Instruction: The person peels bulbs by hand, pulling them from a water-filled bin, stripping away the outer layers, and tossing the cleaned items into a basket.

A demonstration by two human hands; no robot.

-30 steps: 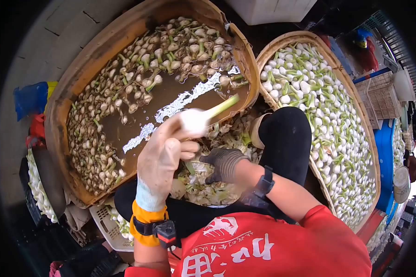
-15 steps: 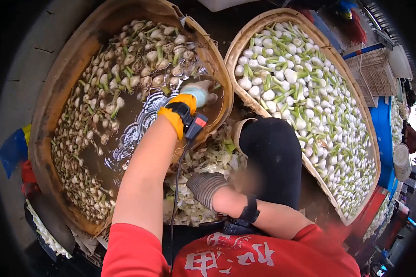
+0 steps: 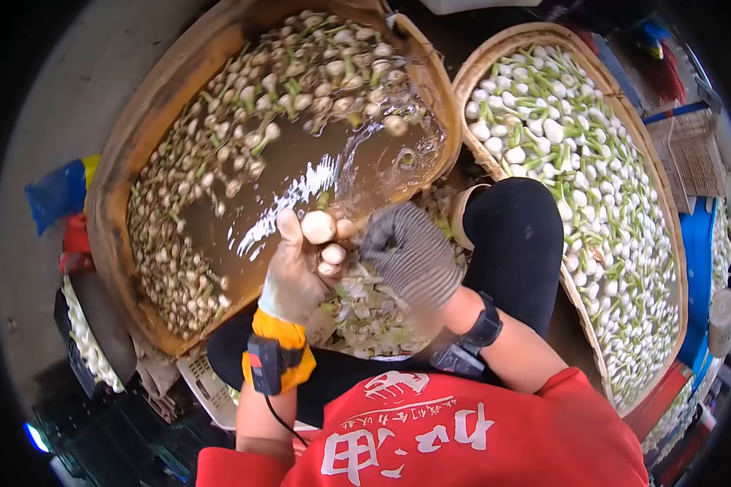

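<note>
My left hand (image 3: pixel 291 276), in a pale glove with an orange cuff, is closed around several garlic bulbs (image 3: pixel 318 228). The round ends of the bulbs face up beside the thumb, in front of the brown tub (image 3: pixel 164 334). Just to the right, my right hand (image 3: pixel 410 256), in a grey striped glove, is curled into a loose fist near the bulbs. Whether it grips something small is hidden by the fingers. Underneath both hands lies a heap of pale garlic peelings (image 3: pixel 374 312).
Brown water in the left tub holds many unpeeled garlic bulbs (image 3: pixel 191 170). The right tub (image 3: pixel 495 168) is heaped with white garlic bulbs (image 3: pixel 601 203) with green stems. My knee (image 3: pixel 516 231) stands between the tubs. A white crate (image 3: pixel 207 390) sits at lower left.
My left hand has come out of the water toward me and now holds garlic bulbs. My right hand has risen from the peelings to beside it. The view has shifted slightly.
</note>
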